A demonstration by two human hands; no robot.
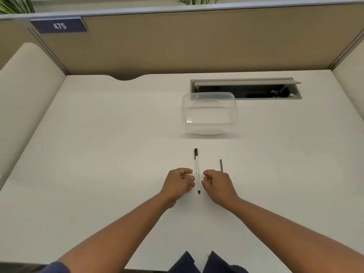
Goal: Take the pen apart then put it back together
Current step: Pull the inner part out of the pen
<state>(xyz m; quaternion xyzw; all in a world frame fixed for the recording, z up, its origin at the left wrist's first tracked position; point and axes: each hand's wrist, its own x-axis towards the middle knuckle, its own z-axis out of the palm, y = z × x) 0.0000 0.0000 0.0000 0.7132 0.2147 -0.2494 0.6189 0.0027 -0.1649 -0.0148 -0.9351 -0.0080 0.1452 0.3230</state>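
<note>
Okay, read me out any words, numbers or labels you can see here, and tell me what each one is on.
"475": white digits on the blue plate fixed to the top of the cubicle partition, upper left.
Fine print runs along the white barrel of the pen lying on the desk between the two hands: too small and blurred to read.
Nothing readable on the clear plastic container or the thin dark rod.

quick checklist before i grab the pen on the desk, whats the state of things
1. Pen lies flat between both hands: ok.
2. Left hand empty, fingers curled beside the pen: ok.
3. Right hand empty: cannot tell, it covers the near end of the thin dark rod.
4. Cap on the pen's far end: ok.
5. Clear container stands well beyond the pen: ok.
6. Desk bare around the pen: ok.
</note>
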